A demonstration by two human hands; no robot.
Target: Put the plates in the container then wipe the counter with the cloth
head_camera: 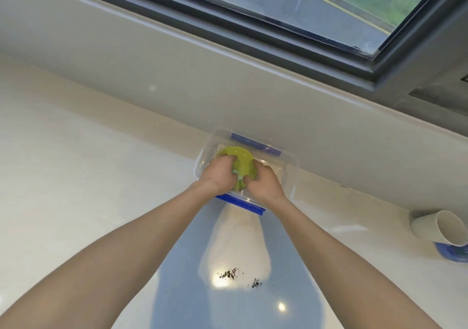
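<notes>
Both hands, left [219, 175] and right [263, 183], curled their fingers around yellow-green plates [236, 157], perhaps two stacked, inside a clear container [288, 174] on the counter [76, 176] near scattered crumbs [229, 274].

The plates [238, 160] are lime green with a pale mint edge showing, the container [288, 174] is clear plastic with blue clips, the desk [76, 176] is glossy cream-white with dark speckled crumbs [229, 274], the cup [438, 228] is off-white, and the window frame [278, 40] is dark grey.
</notes>
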